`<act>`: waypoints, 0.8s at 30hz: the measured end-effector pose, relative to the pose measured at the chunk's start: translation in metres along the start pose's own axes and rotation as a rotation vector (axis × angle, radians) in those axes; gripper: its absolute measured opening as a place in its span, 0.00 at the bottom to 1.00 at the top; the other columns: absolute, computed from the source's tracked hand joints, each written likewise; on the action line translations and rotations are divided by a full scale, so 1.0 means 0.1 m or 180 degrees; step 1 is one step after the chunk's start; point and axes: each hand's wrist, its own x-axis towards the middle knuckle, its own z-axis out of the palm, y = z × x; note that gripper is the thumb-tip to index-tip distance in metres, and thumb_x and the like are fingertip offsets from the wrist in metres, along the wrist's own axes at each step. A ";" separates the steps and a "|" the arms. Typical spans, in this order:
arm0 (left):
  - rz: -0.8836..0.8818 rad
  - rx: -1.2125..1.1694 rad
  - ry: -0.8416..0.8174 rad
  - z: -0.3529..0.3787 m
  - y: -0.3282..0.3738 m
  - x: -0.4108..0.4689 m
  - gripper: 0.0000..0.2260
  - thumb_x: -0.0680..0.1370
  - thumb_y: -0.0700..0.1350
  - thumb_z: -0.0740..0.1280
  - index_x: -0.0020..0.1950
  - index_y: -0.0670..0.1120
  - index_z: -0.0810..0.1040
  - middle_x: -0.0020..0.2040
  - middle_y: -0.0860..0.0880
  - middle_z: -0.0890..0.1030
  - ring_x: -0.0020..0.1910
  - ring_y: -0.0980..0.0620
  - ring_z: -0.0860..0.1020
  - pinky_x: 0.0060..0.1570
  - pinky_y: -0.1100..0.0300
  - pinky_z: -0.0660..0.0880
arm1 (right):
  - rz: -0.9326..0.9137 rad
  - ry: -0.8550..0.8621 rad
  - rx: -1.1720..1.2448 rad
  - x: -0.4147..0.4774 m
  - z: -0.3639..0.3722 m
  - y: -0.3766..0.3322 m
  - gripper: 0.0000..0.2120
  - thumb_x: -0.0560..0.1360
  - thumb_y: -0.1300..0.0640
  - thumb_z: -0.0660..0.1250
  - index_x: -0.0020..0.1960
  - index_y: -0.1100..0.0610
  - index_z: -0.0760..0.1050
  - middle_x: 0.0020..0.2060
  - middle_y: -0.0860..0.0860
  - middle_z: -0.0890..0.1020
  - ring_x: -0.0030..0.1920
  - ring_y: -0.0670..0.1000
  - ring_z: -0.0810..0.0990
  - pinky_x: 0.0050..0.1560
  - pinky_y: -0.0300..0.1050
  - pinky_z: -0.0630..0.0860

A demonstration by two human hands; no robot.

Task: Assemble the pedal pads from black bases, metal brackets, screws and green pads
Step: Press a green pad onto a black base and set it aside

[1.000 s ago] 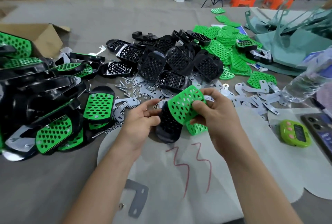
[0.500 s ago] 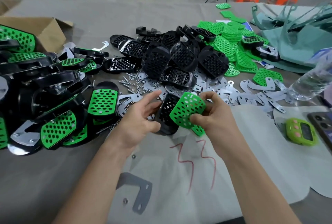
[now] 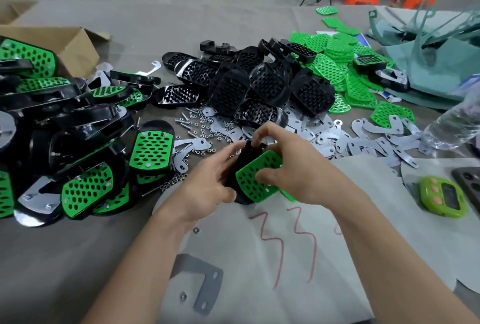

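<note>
Green pad (image 3: pixel 257 178) now on base (image 3: pixel 242 153); left hand (image 3: pixel 207 183), right hand (image 3: pixel 293 165) around

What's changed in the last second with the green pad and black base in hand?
The right hand lowered the green pad from its raised tilt onto the black base, thumb now on it. The left hand, which had stuck a finger out, grips the base again. The loose bases, metal brackets and finished pedals lie as before.
</note>
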 end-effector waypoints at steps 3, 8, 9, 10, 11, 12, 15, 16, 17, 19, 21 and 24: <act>-0.0008 -0.0106 -0.0124 -0.01 -0.01 0.01 0.46 0.65 0.17 0.58 0.78 0.49 0.66 0.69 0.48 0.79 0.69 0.49 0.77 0.58 0.58 0.76 | 0.0021 0.0123 -0.0406 0.05 0.09 -0.07 0.22 0.66 0.58 0.76 0.49 0.41 0.68 0.42 0.45 0.82 0.42 0.52 0.80 0.38 0.51 0.81; 0.0079 -0.0099 -0.0055 -0.02 -0.01 0.01 0.43 0.64 0.21 0.62 0.76 0.50 0.70 0.66 0.49 0.81 0.68 0.50 0.78 0.63 0.53 0.76 | -0.0268 0.0659 -0.0511 0.03 0.16 -0.10 0.21 0.63 0.58 0.78 0.51 0.42 0.76 0.41 0.44 0.82 0.44 0.50 0.77 0.43 0.47 0.79; 0.0105 -0.0086 -0.0043 -0.02 0.00 0.01 0.43 0.63 0.22 0.62 0.76 0.49 0.70 0.66 0.49 0.81 0.68 0.50 0.78 0.64 0.53 0.76 | -0.0326 0.0747 -0.0470 0.02 0.18 -0.10 0.21 0.63 0.59 0.78 0.52 0.43 0.78 0.42 0.44 0.83 0.45 0.50 0.78 0.45 0.48 0.79; 0.0127 -0.0062 -0.0043 -0.02 0.01 0.01 0.43 0.63 0.23 0.62 0.76 0.48 0.70 0.66 0.49 0.81 0.68 0.50 0.78 0.64 0.54 0.76 | -0.0381 0.0803 -0.0444 0.00 0.19 -0.10 0.21 0.64 0.60 0.79 0.53 0.44 0.80 0.44 0.45 0.83 0.46 0.51 0.79 0.47 0.49 0.79; 0.0144 -0.0039 -0.0047 -0.02 0.02 0.01 0.43 0.63 0.22 0.62 0.76 0.48 0.70 0.66 0.49 0.81 0.68 0.50 0.78 0.63 0.55 0.76 | -0.0452 0.0848 -0.0441 -0.01 0.21 -0.10 0.21 0.64 0.61 0.79 0.53 0.45 0.81 0.46 0.45 0.83 0.47 0.51 0.80 0.49 0.49 0.79; 0.0153 -0.0020 -0.0048 -0.02 0.02 0.01 0.43 0.64 0.22 0.62 0.76 0.47 0.69 0.66 0.48 0.81 0.68 0.50 0.78 0.62 0.56 0.76 | -0.0527 0.0891 -0.0450 -0.01 0.24 -0.10 0.21 0.64 0.62 0.79 0.54 0.46 0.83 0.47 0.46 0.83 0.48 0.51 0.80 0.51 0.48 0.78; 0.0166 0.0016 -0.0017 -0.01 0.02 0.02 0.41 0.66 0.17 0.60 0.76 0.44 0.70 0.65 0.47 0.82 0.67 0.50 0.78 0.58 0.59 0.76 | -0.0604 0.1007 -0.0401 -0.01 0.28 -0.08 0.24 0.64 0.64 0.79 0.58 0.48 0.84 0.51 0.44 0.83 0.51 0.49 0.80 0.53 0.43 0.76; 0.0166 0.0014 0.0017 -0.01 0.02 0.02 0.41 0.66 0.17 0.60 0.76 0.45 0.71 0.65 0.48 0.82 0.67 0.50 0.78 0.58 0.59 0.76 | -0.0597 0.1032 -0.0389 -0.01 0.28 -0.07 0.25 0.64 0.64 0.79 0.59 0.48 0.84 0.52 0.43 0.83 0.51 0.48 0.81 0.54 0.43 0.76; 0.0167 0.0000 0.0058 0.00 0.03 0.02 0.40 0.67 0.18 0.60 0.75 0.45 0.71 0.64 0.48 0.82 0.67 0.50 0.78 0.59 0.58 0.76 | -0.0588 0.1048 -0.0383 0.00 0.29 -0.07 0.25 0.64 0.64 0.79 0.59 0.48 0.84 0.52 0.43 0.83 0.52 0.48 0.81 0.55 0.43 0.76; 0.0183 -0.0057 0.0128 0.00 0.04 0.03 0.37 0.69 0.20 0.62 0.74 0.46 0.72 0.65 0.48 0.82 0.68 0.50 0.78 0.64 0.56 0.76 | -0.0574 0.1074 -0.0368 0.01 0.30 -0.07 0.26 0.64 0.64 0.79 0.59 0.48 0.84 0.53 0.42 0.83 0.53 0.48 0.81 0.56 0.42 0.76; 0.0176 -0.0113 0.0178 0.01 0.03 0.04 0.36 0.71 0.20 0.63 0.75 0.46 0.72 0.66 0.48 0.82 0.68 0.51 0.78 0.67 0.54 0.74 | -0.0507 0.1104 -0.0318 0.01 0.30 -0.07 0.26 0.65 0.64 0.79 0.60 0.48 0.83 0.54 0.41 0.83 0.54 0.47 0.81 0.57 0.40 0.75; 0.0079 -0.0204 0.0293 0.01 0.01 0.06 0.36 0.69 0.23 0.66 0.75 0.47 0.73 0.64 0.47 0.83 0.67 0.50 0.79 0.66 0.52 0.74 | -0.0397 0.1155 -0.0198 0.00 0.31 -0.06 0.26 0.65 0.65 0.78 0.60 0.47 0.83 0.54 0.39 0.82 0.54 0.44 0.79 0.56 0.35 0.71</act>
